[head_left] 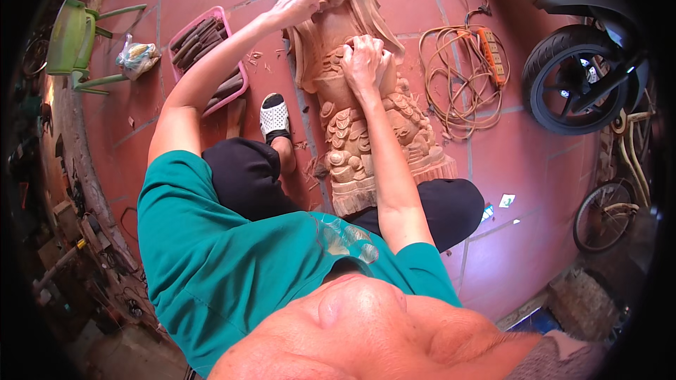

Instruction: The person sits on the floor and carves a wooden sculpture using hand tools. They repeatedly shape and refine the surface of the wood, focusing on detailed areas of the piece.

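A large wooden statue [352,142] lies lengthwise on the floor in front of me, its broad base close to my legs. Draped folds and sleeves are cut into its upper part, and dense rounded relief covers the lower part. My left hand [296,8] is at the statue's upper left side, its fingers curled in. On the middle of the figure rests my right hand [365,63], knuckles bent and fingers closed against the wood. Whatever either hand may hold is hidden by the fingers.
Left of the statue stands a pink basket [244,84] of chisel-like tools, with a plastic bag [136,56] and green stool [70,39] beyond. To the right lie a coiled cord [451,109] and orange power strip [491,58], near a motorbike wheel [574,81]. Wood chips litter the tiles.
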The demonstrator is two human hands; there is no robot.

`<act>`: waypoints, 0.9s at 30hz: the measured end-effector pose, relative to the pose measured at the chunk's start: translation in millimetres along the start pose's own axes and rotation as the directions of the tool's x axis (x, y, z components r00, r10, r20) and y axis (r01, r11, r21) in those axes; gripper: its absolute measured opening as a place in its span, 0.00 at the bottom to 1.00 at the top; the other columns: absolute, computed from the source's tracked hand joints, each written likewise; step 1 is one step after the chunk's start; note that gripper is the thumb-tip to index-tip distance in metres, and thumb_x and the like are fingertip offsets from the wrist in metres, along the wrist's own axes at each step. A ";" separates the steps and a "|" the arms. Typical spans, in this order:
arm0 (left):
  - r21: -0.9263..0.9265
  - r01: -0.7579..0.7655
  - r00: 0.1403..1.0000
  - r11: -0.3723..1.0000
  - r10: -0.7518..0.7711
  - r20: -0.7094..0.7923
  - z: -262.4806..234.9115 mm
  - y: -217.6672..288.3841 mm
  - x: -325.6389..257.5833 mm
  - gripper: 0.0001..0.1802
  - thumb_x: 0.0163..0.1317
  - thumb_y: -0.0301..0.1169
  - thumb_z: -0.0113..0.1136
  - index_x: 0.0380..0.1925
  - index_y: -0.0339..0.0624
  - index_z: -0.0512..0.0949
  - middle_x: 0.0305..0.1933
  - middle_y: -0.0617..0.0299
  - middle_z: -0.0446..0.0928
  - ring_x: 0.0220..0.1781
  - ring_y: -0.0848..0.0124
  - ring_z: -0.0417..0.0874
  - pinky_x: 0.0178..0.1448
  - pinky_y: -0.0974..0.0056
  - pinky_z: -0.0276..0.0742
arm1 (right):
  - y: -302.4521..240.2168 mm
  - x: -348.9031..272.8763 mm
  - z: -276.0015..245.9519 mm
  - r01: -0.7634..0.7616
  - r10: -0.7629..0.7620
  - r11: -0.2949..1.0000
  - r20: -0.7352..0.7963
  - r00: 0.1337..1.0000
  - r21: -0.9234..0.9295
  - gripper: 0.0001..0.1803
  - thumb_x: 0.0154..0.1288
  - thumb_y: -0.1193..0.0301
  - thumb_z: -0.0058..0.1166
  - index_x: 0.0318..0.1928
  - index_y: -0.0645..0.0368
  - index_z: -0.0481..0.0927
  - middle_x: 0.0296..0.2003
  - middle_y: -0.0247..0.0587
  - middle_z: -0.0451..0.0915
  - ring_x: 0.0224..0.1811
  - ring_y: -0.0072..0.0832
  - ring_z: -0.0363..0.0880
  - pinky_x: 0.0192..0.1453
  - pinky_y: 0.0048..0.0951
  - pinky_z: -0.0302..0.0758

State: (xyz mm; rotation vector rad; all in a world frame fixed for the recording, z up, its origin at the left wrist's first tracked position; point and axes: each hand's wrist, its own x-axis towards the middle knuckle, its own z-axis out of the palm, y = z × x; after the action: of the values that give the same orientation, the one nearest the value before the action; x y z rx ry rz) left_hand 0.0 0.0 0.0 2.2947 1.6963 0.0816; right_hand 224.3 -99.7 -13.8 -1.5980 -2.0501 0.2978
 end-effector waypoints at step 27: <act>0.131 -0.185 0.975 0.974 0.198 -0.098 30.1 12.8 -26.6 0.06 0.56 0.24 0.52 0.32 0.36 0.77 0.29 0.44 0.82 0.35 0.48 0.86 0.36 0.48 0.80 | 0.1 2.3 -2.5 0.018 -0.017 1.000 -0.040 0.999 0.025 0.09 0.60 0.66 0.59 0.37 0.55 0.85 0.42 0.39 0.82 0.53 0.38 0.75 0.58 0.45 0.64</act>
State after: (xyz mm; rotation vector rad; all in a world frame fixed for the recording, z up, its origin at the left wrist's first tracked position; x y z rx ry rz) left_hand 10.1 -34.4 -22.2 2.5846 1.5633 0.1519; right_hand 225.3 -97.8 -11.1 -1.5572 -2.0213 0.2822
